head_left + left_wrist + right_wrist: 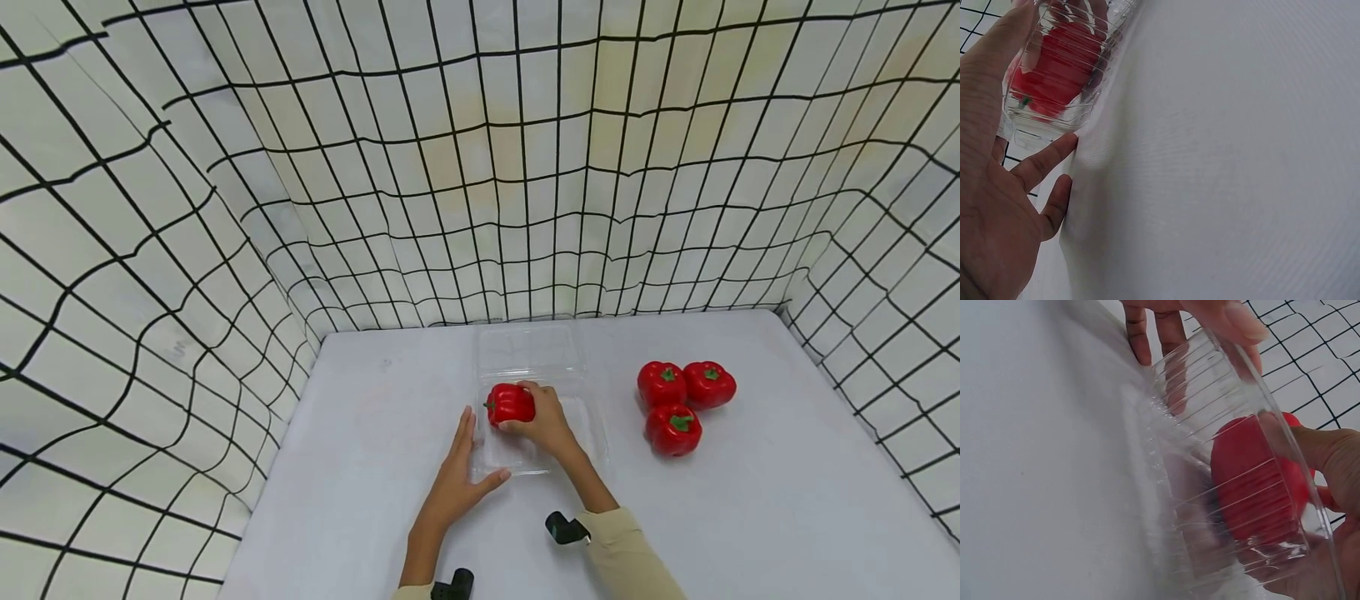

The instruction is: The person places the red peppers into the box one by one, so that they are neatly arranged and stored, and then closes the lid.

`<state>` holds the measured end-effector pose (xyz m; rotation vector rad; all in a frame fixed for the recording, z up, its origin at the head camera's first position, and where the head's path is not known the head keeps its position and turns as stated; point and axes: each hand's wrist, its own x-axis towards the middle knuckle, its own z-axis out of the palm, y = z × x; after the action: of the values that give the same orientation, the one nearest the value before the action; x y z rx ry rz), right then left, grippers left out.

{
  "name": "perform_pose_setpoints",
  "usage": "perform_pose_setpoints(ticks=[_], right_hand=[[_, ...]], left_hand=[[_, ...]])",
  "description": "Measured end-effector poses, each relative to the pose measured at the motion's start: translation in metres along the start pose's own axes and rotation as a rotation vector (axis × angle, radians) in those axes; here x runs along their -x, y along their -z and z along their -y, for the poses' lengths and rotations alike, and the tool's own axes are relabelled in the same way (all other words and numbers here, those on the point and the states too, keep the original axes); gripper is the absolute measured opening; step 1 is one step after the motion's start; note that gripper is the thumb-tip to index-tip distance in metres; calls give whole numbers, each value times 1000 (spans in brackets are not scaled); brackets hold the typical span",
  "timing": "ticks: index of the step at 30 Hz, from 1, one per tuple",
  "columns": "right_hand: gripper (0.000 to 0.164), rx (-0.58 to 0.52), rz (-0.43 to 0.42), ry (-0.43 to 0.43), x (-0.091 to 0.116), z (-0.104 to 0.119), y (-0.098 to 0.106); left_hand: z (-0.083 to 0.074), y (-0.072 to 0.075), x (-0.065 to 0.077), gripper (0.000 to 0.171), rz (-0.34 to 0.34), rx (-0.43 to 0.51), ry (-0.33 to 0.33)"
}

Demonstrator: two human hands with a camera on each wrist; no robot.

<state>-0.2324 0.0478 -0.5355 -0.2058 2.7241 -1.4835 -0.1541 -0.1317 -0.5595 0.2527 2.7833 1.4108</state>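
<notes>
Peppers red w/ grn stems; tbl wht; wht walls w/ blk grid; sleeves beige.

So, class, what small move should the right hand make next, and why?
Probably let the red pepper settle, then release it: the right hand grips it within the clear tray's walls, with the left hand at their left side.

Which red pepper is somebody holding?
The pepper at the clear box, gripped by the right hand. The other three peppers sit clustered on the table to the right, untouched.
</notes>
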Motion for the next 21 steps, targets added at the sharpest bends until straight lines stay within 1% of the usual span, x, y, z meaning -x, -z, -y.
perform_pose_setpoints(ticks=[4, 13, 19, 21], right_hand=[[80, -1, -2, -4, 0, 3, -1], [80, 30, -2, 31, -1, 4, -7], [83, 38, 2, 6, 0, 6, -9], [84, 35, 4, 5, 1, 6, -9]], left_hand=[[1, -1, 0, 105, 1, 2, 6], [2, 0, -1, 107, -1, -17, 17], [0, 0, 1, 108, -6, -26, 31], [0, -1, 0, 108, -8, -25, 23]])
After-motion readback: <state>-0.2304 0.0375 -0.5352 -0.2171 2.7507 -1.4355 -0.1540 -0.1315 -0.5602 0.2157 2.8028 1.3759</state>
